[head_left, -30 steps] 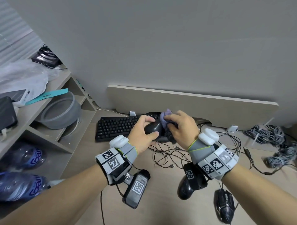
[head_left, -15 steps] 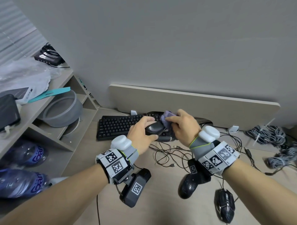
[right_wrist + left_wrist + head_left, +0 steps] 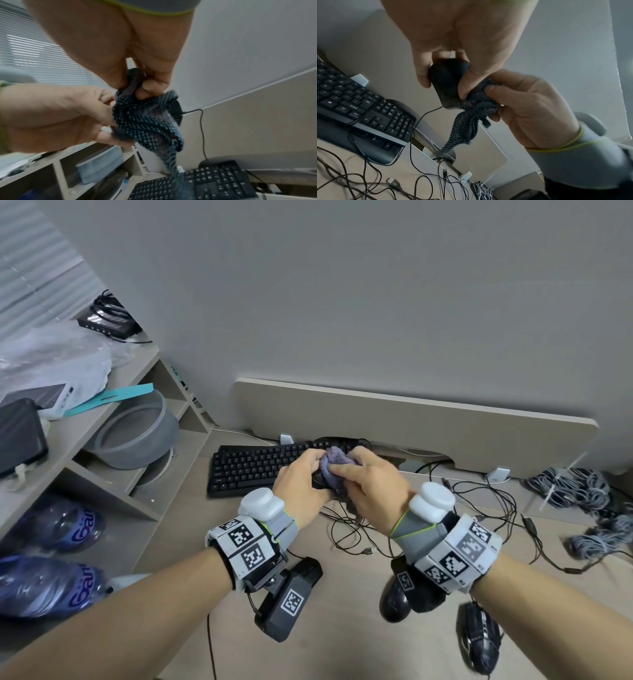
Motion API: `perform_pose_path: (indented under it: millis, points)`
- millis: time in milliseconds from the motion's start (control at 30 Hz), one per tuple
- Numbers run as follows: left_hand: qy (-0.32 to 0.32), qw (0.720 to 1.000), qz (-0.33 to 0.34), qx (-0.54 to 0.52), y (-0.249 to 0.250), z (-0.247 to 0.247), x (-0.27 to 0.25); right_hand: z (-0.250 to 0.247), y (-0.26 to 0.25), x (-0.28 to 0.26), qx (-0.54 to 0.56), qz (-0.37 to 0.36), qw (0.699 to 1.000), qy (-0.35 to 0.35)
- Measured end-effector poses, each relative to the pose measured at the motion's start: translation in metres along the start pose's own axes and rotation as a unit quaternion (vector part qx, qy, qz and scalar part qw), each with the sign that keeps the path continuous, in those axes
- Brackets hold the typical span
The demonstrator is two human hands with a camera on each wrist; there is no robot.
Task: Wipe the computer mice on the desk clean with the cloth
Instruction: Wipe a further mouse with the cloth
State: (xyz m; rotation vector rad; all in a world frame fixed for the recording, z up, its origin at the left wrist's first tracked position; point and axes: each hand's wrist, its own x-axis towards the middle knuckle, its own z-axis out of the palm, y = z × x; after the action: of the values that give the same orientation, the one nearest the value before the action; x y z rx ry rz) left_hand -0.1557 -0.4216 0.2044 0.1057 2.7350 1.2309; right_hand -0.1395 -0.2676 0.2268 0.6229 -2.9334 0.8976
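1. Presently, the left hand grips a black wired mouse at centre frame of the head view, thumb and fingers curled round its sides, raised above the desk.
2. The right hand clutches a bunched purple-grey cloth, pressed against the mouse; a loose tail of cloth hangs below.
3. The mouse's cable trails down toward the black keyboard, left of centre.
4. Two further black mice lie at lower right of the head view: one partly hidden under the right wrist rig, another beside it.
5. Tangled cables lie beneath the hands; grey cable bundles sit at right.
6. Shelving at left holds a grey basin.
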Motion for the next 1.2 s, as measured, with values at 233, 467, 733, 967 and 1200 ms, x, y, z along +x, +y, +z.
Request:
perform_pose_path:
  millis: [233,467,733,967,1200]
  points:
    - [-0.002,1.0,-0.004,0.015,0.005,0.0,-0.002,0.001,0.003,0.005,-0.03,0.057,0.998,0.016]
    - [-0.011,1.0,-0.012,0.025,0.005,-0.003,-0.006,-0.004,0.025,0.008,-0.013,0.116,0.993,0.037]
    - [-0.01,1.0,-0.021,0.02,0.005,-0.003,-0.002,0.002,0.019,0.01,-0.016,0.078,0.995,0.065]
    - [-0.01,1.0,-0.021,-0.001,0.003,-0.003,0.001,0.002,0.006,0.004,0.011,-0.005,0.999,0.045]
    - [-0.011,0.999,-0.025,-0.019,0.002,-0.001,0.004,0.003,0.019,0.002,-0.009,0.04,0.999,0.027]
